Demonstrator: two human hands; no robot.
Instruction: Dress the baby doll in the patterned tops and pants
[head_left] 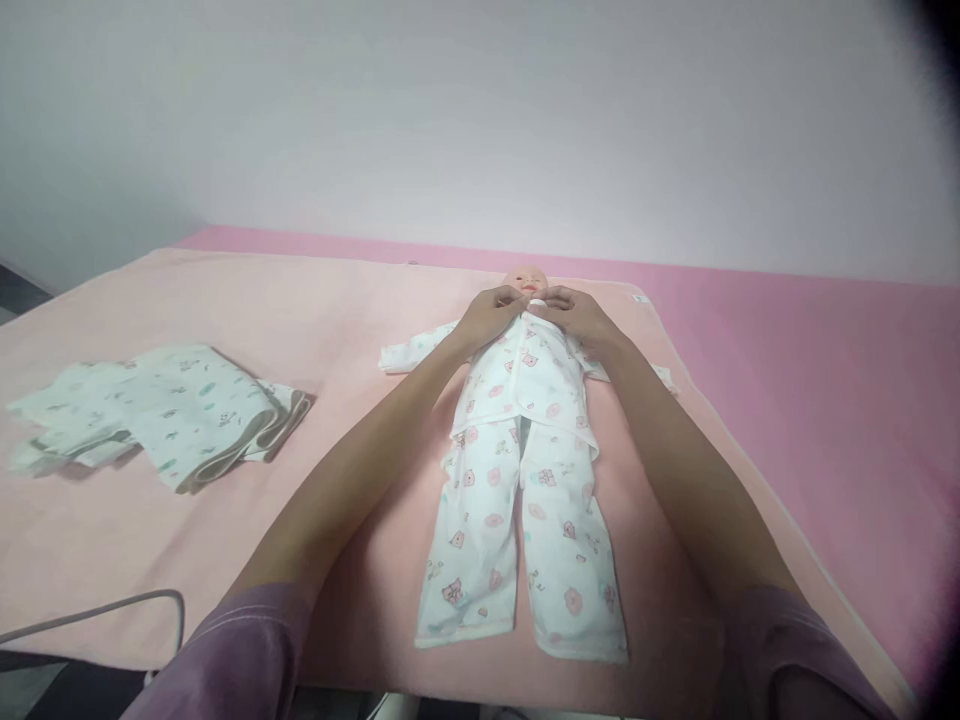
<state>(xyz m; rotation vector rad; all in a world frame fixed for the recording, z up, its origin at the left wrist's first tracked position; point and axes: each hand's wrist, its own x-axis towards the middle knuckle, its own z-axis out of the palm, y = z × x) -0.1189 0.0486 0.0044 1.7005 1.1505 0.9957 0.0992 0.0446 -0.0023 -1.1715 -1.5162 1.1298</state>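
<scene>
Left hand and right hand meet at shirt collar, upper centre of frame; fingers of both narrowed, apparently pinching collar edge. Shirt on doll, face up, mid-frame; sleeves spread sideways. Step in hand looks like fastening or straightening neckline; fastener hidden by fingers. Next move calls for small, even fingertip work. Shirt and trousers: soft, thin-looking printed cloth, straight legs, light creases. Doll head smooth, rounded. Folded cloth at left, layered, brown-edged. Blanket beneath, pale pink, matte.
</scene>
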